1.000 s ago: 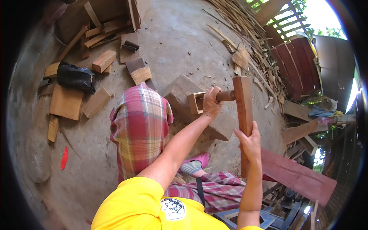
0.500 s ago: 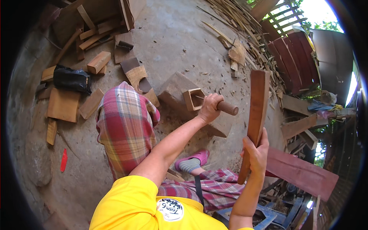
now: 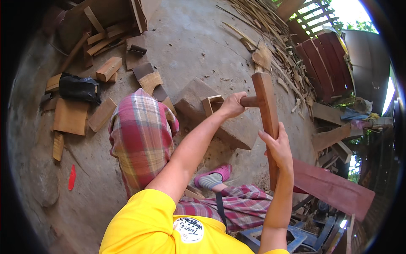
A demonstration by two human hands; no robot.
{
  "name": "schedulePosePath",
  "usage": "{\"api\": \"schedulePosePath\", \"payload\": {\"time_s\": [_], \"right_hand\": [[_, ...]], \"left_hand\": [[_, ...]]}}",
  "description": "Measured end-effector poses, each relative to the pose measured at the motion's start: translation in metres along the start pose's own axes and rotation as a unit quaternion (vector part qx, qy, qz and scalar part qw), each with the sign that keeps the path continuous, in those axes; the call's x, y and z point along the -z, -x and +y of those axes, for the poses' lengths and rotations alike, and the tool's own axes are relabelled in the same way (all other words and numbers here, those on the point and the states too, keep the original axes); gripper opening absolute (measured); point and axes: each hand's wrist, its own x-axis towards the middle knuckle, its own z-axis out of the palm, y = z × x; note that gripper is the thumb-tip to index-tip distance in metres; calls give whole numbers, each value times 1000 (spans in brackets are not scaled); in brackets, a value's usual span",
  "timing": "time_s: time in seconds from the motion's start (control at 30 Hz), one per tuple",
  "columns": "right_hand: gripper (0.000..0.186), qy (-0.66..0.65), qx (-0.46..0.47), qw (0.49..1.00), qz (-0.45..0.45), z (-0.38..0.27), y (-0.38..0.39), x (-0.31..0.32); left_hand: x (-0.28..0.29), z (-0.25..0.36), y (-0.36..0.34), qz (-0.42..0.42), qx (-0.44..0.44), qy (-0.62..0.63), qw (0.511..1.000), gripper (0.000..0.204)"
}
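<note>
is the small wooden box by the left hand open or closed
Open: the small wooden box shows a dark hollow between its walls, partly hidden by the left hand.

The head view looks down from the person's own head through the left of two side-by-side fisheye lenses, upright, close above the yellow shirt at the lower edge; it faces the left hand, right hand and floor ahead, straight edges bending toward its dark round rim
</note>
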Motion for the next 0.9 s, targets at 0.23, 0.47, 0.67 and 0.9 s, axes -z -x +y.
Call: {"api": "schedulePosePath", "payload": {"time_s": [0.23,0.47,0.67,0.9], "right_hand": [[48,-160,-19,986,-32,1,2,-17],[43,-80,-19,995,-50,21,39,-30],[49,-131,-28,991,2,14,69,-25],[44,-213,114,949,202,1,67,-9]], "left_hand": [[-19,-8,17,192,-121,-58,972,12],[-46,-27,67,76,-187,-76,976,16],[-49,-3,59,157,-163,-117,967,16],[-24,-5,32,254,-116,15,960,25]]}}
